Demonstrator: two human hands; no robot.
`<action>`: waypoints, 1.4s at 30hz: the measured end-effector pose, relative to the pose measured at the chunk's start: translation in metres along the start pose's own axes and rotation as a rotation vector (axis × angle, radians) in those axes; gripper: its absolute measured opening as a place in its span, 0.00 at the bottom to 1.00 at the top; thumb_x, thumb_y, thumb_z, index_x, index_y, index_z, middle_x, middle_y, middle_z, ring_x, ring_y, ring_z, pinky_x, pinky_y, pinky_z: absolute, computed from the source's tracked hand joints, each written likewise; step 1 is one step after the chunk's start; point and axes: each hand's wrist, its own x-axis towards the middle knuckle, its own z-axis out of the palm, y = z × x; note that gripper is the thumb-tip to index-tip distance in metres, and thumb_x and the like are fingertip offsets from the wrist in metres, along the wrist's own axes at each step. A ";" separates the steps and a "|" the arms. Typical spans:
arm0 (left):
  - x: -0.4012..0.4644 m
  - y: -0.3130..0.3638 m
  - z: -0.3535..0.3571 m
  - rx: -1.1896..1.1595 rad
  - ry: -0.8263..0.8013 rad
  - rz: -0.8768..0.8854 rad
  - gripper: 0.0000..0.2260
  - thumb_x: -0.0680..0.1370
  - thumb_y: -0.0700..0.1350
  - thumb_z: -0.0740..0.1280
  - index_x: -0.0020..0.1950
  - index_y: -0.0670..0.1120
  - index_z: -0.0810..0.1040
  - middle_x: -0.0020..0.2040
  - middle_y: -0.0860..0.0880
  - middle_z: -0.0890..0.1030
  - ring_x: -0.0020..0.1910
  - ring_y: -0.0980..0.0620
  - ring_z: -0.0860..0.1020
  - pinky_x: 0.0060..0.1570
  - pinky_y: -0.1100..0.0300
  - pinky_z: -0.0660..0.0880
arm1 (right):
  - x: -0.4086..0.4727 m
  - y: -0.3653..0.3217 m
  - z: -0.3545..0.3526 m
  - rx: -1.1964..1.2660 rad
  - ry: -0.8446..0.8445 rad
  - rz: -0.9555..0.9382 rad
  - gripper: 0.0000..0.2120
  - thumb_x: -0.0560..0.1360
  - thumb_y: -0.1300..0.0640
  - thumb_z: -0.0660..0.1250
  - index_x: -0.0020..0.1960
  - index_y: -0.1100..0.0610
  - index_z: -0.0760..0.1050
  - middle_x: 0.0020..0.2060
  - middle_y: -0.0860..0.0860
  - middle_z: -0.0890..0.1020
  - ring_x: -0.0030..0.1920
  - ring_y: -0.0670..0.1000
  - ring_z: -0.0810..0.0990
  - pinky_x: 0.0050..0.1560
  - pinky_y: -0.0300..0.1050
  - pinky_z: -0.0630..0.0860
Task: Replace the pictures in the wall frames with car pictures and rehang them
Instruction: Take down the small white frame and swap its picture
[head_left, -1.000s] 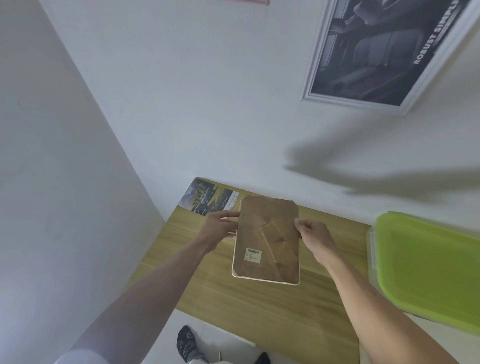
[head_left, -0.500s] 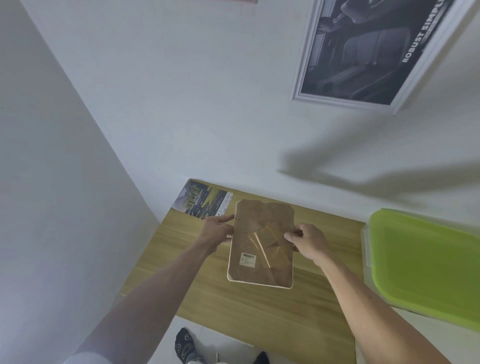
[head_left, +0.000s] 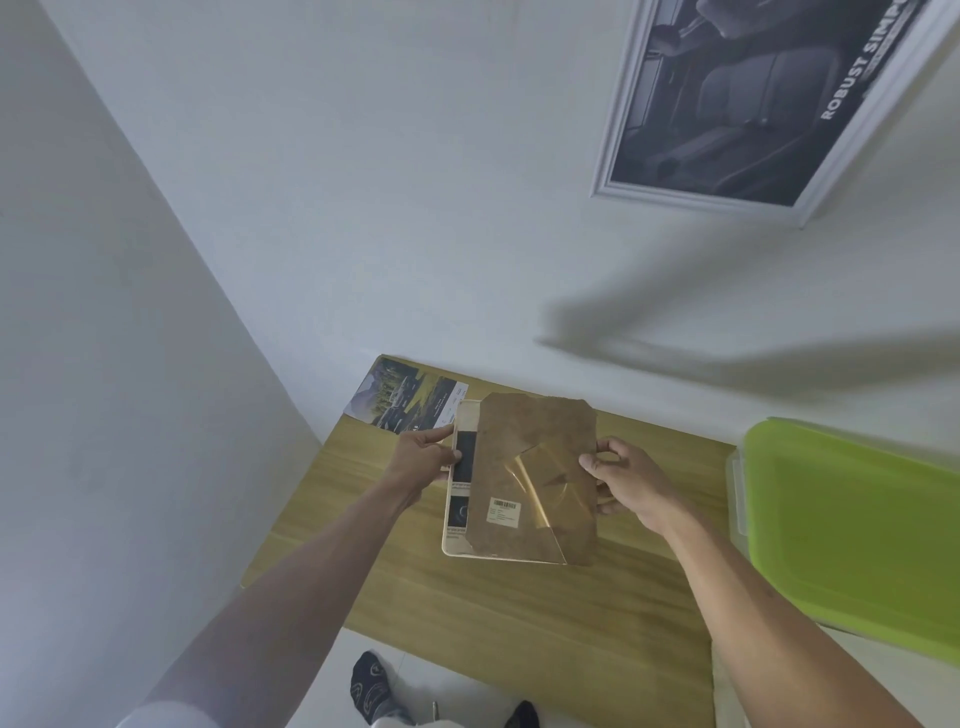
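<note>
A small light-wood picture frame (head_left: 451, 540) is held face down above the wooden table (head_left: 519, 613). My left hand (head_left: 423, 460) grips the frame's left edge. My right hand (head_left: 631, 480) holds the brown backing board (head_left: 540, 467), which is shifted to the right off the frame. Along the uncovered left strip the back of a dark picture (head_left: 464, 457) shows inside the frame. A loose car picture (head_left: 402, 402) lies flat at the table's far left corner. A white-framed car interior poster (head_left: 748, 98) hangs on the wall at the upper right.
A storage box with a green lid (head_left: 852, 525) stands at the table's right end. White walls meet in a corner to the left of the table. My feet in dark socks (head_left: 371, 686) are on the pale floor by the table's near edge.
The backing board has slid to the right off the frame under my right hand, baring a strip of the picture on the left. My left hand still holds the frame's edge.
</note>
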 end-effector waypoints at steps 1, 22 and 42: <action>0.001 0.000 -0.002 -0.008 0.001 -0.002 0.22 0.75 0.30 0.69 0.68 0.41 0.75 0.47 0.44 0.84 0.39 0.54 0.82 0.34 0.63 0.77 | -0.001 0.000 -0.003 0.008 -0.003 0.001 0.07 0.79 0.54 0.69 0.55 0.56 0.76 0.42 0.54 0.87 0.37 0.52 0.86 0.33 0.45 0.80; 0.004 -0.018 -0.002 0.052 0.007 -0.014 0.21 0.76 0.30 0.67 0.69 0.40 0.74 0.54 0.40 0.84 0.47 0.48 0.83 0.44 0.54 0.81 | -0.008 0.065 -0.101 0.191 0.345 0.141 0.27 0.78 0.71 0.59 0.72 0.50 0.69 0.52 0.53 0.81 0.49 0.55 0.80 0.47 0.50 0.77; 0.005 -0.042 0.008 0.118 0.006 -0.064 0.22 0.76 0.30 0.67 0.68 0.43 0.76 0.46 0.44 0.86 0.44 0.48 0.84 0.43 0.54 0.80 | 0.023 0.123 -0.052 -0.649 0.392 0.227 0.41 0.75 0.42 0.68 0.80 0.50 0.50 0.75 0.62 0.56 0.74 0.64 0.59 0.70 0.58 0.64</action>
